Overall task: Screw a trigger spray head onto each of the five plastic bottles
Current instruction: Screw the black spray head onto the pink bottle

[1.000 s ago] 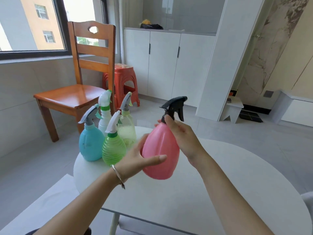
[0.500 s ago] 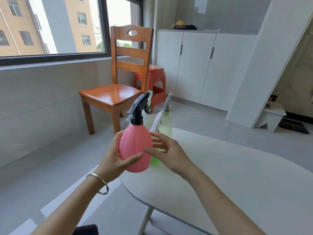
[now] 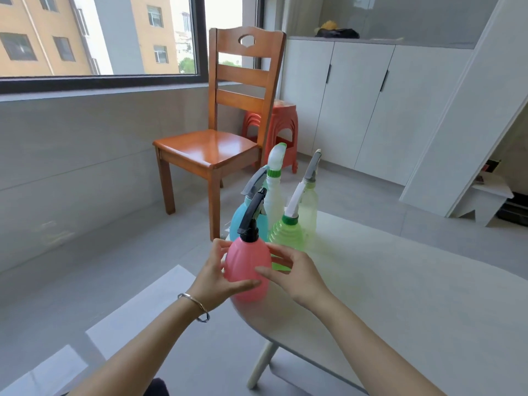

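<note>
Both hands grip the pink rounded plastic bottle [image 3: 248, 270] at the near left edge of the white oval desk [image 3: 400, 295].

The left hand [image 3: 215, 277] wraps its thumb and fingers around the bottle's left side; the right hand [image 3: 294, 274] touches its right side with spread fingertips. The bottle stands upright, a black trigger spray head [image 3: 252, 217] on its neck; whether it holds liquid cannot be told. Half a second ago it was held higher, in front of the others; now it sits lower, beside them. Five bottles in all: behind stand a blue one [image 3: 241, 221], a ribbed green one [image 3: 288, 235], a white one [image 3: 273, 202] and a pale clear one [image 3: 310, 207], each with its sprayer on.
</note>
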Tool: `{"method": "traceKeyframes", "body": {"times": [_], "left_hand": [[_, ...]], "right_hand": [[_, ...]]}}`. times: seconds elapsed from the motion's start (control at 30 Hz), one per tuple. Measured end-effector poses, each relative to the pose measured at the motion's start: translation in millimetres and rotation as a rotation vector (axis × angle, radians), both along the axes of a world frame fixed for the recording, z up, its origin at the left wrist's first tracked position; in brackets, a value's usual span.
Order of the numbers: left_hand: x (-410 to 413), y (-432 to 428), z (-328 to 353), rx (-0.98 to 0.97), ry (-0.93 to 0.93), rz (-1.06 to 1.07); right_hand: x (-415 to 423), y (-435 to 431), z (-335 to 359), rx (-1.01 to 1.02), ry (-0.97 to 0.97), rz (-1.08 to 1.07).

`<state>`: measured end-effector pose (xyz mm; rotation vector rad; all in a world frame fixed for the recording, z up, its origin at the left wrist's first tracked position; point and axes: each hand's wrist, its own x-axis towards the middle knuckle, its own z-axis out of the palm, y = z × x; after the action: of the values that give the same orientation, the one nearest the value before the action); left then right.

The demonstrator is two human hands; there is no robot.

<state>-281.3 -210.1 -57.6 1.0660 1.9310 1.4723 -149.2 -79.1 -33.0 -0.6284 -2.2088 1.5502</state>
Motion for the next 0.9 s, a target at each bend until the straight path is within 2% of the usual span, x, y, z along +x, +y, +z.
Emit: {"method": "traceKeyframes", "body": {"times": [0.17,0.3,0.73,0.9], "left_hand": [[-2.7,2.9,-4.9,0.034,-0.015,-0.006],[-3.9,1.5,-8.8,0.033,0.051,0.003],[3.6,8.4,-7.9,0.044,0.08,0.036],[4.6,8.0,-6.2,0.027,0.099,0.026]], "right_hand": [[-1.4,4.2,-2.6,-0.033,0.011,-0.02],[-1.7,5.3,-2.8,-0.049,0.002,-0.021],[5.3,7.9,2.7,0.046,-0.052,-0.085],[8.6,9.0,4.2,0.024,-0.068,-0.071]]}}
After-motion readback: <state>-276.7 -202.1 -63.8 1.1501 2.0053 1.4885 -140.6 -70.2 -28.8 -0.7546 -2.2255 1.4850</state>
